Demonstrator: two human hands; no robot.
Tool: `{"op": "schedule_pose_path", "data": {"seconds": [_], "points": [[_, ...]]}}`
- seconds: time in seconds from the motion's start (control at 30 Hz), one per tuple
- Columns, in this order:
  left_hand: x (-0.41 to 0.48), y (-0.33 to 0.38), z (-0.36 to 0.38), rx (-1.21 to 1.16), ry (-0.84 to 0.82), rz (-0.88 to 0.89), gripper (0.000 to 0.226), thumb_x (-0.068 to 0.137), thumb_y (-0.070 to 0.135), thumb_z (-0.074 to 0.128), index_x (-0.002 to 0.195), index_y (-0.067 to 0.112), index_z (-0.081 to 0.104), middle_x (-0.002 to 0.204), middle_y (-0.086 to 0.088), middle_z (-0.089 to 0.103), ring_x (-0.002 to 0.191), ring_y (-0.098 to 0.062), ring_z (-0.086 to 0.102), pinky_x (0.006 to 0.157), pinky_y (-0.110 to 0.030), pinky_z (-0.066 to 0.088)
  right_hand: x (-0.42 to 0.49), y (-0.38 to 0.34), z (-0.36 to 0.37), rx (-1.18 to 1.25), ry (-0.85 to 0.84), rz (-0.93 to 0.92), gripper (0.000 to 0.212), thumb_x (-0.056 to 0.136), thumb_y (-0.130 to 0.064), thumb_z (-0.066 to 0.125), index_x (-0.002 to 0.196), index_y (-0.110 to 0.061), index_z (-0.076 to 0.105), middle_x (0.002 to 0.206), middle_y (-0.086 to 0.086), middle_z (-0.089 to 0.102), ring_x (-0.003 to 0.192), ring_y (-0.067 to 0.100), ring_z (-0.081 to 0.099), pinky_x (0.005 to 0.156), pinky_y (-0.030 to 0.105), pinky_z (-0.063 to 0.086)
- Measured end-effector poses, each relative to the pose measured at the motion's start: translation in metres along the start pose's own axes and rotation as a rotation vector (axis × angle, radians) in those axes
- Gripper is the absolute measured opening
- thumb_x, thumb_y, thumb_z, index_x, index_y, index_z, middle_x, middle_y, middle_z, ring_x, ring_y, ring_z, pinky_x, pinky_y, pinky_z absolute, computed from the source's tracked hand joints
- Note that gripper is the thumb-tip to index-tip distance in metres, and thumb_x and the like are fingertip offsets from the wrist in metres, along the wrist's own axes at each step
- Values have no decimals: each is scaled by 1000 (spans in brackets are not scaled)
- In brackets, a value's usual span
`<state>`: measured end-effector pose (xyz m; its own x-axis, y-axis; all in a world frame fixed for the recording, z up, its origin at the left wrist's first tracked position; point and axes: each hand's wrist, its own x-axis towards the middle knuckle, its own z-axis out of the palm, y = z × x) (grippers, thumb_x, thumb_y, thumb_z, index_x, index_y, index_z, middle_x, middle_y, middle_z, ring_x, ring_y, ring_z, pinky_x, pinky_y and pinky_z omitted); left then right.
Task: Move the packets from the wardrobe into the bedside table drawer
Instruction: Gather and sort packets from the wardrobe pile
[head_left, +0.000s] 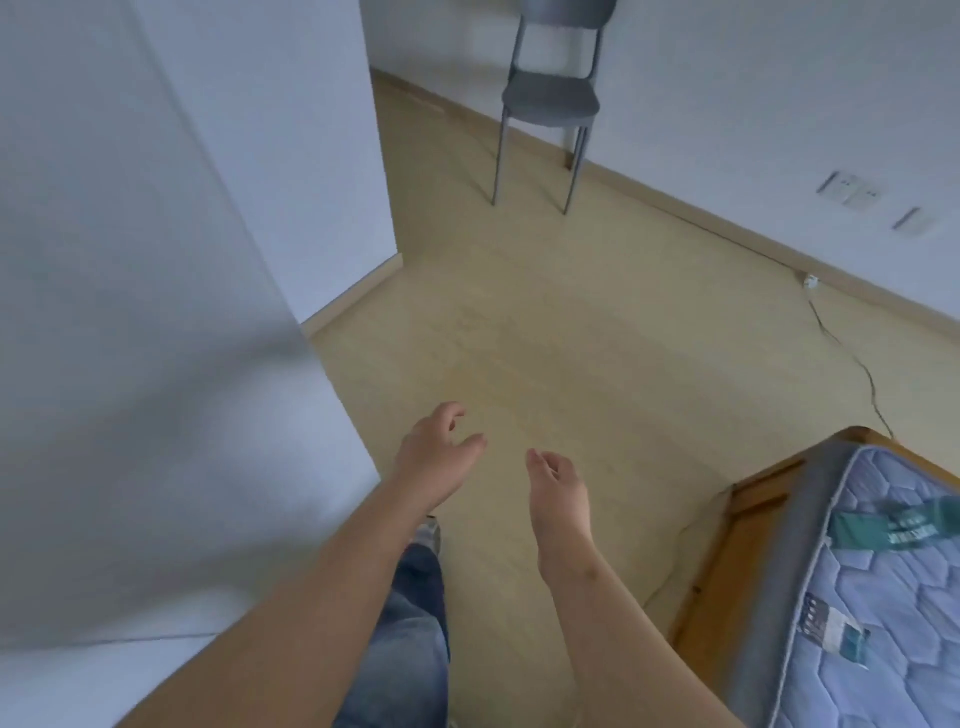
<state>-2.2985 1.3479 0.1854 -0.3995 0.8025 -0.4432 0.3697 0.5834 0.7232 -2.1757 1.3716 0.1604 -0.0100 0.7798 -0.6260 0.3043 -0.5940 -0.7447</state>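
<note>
Both my hands hang out in front of me over the pale wooden floor. My left hand (434, 454) has loosely curled fingers and holds nothing. My right hand (558, 493) is relaxed, fingers slightly bent, and is empty too. The two hands are a short gap apart. No packet, wardrobe interior or bedside table drawer shows in this view. A large white panel (156, 364) fills the left side, blurred; I cannot tell whether it is the wardrobe.
A grey chair (550, 98) stands against the far wall. A bed with a wooden frame (727, 545) and a quilted mattress (893, 597) juts in at the lower right. A thin cable (852, 358) runs along the floor by the right wall. My jeans leg (410, 639) is below.
</note>
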Motion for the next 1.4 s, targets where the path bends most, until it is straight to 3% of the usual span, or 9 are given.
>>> {"op": "schedule_pose_path", "data": {"seconds": [0.4, 0.53, 0.77, 0.93, 1.17, 1.4], "points": [[238, 179, 50, 260, -197, 218, 44, 93, 30, 54, 135, 21, 45, 135, -3, 52, 123, -21, 49, 94, -26, 37, 193, -149, -66, 233, 258, 20, 39, 96, -34, 50, 130, -14, 50, 123, 3, 57, 106, 17, 52, 90, 29, 39], [289, 236, 96, 326, -328, 278, 44, 93, 31, 55, 134, 21, 45, 135, -2, 52, 120, -20, 51, 93, -26, 39, 241, -168, -104, 362, 342, 123, 40, 95, -34, 51, 130, -14, 51, 120, 3, 57, 109, 21, 55, 89, 31, 41], [371, 349, 207, 381, -487, 352, 43, 94, 32, 53, 134, 21, 45, 135, -3, 51, 118, -19, 53, 89, -25, 40, 347, -212, -222, 446, 485, 139, 41, 97, -35, 47, 132, -15, 47, 128, 3, 55, 101, 14, 49, 84, 28, 38], [421, 450, 282, 355, -521, 381, 41, 93, 32, 52, 133, 23, 46, 133, 0, 52, 109, -18, 55, 85, -28, 48, 423, -261, -318, 447, 500, 132, 39, 97, -35, 47, 130, -14, 48, 119, 1, 54, 100, 16, 48, 81, 28, 36], [489, 572, 375, 325, -578, 417, 39, 94, 32, 51, 131, 21, 47, 129, 0, 55, 108, -18, 53, 82, -23, 37, 514, -310, -431, 485, 601, 140, 37, 96, -34, 48, 126, -12, 51, 104, 2, 53, 92, 18, 49, 77, 27, 36], [573, 687, 486, 409, -732, 505, 37, 94, 32, 51, 130, 23, 48, 128, 1, 54, 99, -14, 48, 82, -24, 38, 624, -345, -531, 637, 716, 228, 36, 95, -33, 47, 125, -12, 51, 104, 1, 53, 89, 16, 49, 75, 27, 36]]}}
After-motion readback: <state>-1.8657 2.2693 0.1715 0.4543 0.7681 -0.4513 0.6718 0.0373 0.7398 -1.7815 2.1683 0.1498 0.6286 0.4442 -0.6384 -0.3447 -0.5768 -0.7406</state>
